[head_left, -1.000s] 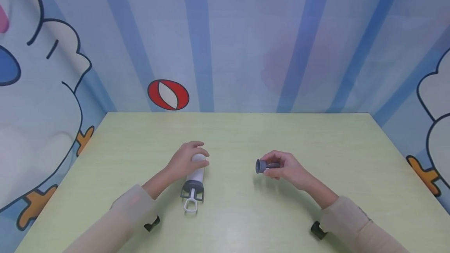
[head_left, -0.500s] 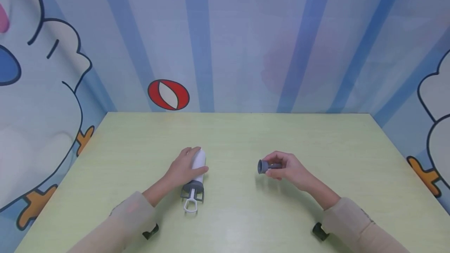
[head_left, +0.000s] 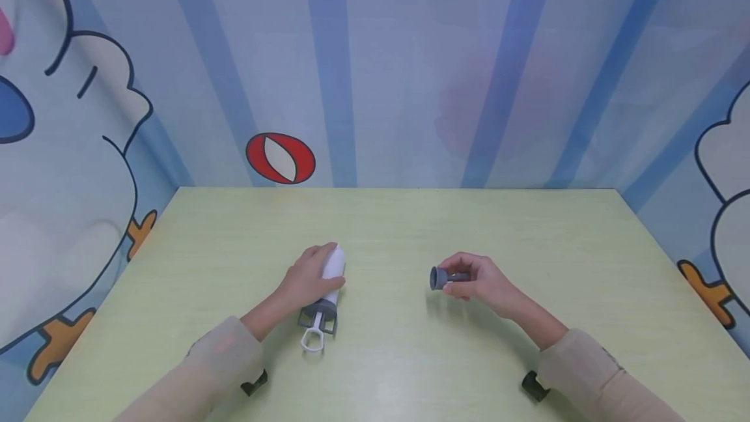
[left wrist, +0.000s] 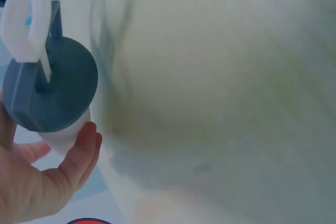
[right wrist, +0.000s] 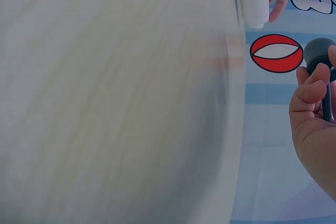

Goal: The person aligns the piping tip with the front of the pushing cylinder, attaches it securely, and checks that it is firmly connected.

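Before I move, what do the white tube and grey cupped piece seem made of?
White tube: probably hard plastic, smooth and matte, judging by its even, opaque surface. Grey cupped piece, in the right hand: likely moulded plastic, dull-finished, from its uniform colour; rubber isn't ruled out.

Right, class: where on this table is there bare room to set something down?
Bare table runs along the striped wall, and between the white tube and grey piece. Crowded: where the left hand grips the tube, and around the right hand holding the piece.
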The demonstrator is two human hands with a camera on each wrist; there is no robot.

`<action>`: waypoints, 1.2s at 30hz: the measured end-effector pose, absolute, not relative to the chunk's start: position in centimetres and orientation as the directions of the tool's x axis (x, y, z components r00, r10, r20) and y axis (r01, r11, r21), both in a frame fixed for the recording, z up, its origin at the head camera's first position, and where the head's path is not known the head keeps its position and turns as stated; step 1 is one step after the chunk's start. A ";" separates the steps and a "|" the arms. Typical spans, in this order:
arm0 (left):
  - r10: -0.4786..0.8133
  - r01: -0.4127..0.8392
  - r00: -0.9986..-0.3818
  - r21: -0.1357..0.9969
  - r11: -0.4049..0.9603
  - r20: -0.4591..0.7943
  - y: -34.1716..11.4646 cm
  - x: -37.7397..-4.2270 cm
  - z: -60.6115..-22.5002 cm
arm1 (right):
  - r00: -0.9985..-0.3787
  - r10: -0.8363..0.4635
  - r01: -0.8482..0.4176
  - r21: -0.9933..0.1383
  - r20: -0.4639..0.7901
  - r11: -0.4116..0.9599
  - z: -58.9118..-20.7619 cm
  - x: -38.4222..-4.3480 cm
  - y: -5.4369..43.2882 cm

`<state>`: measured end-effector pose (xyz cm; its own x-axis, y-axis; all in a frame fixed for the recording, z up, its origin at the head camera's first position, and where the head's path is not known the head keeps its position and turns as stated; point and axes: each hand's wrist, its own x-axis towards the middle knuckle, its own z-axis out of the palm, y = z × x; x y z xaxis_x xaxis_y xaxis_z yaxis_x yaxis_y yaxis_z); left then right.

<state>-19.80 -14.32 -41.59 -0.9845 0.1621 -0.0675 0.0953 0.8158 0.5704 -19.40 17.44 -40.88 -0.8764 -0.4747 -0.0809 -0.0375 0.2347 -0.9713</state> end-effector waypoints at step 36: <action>0.671 0.426 -0.720 0.650 0.629 -0.178 -9.9 -20.6 -37.1 | -0.862 -0.500 -0.045 -0.970 -0.083 0.239 -40.5 -20.0 18.2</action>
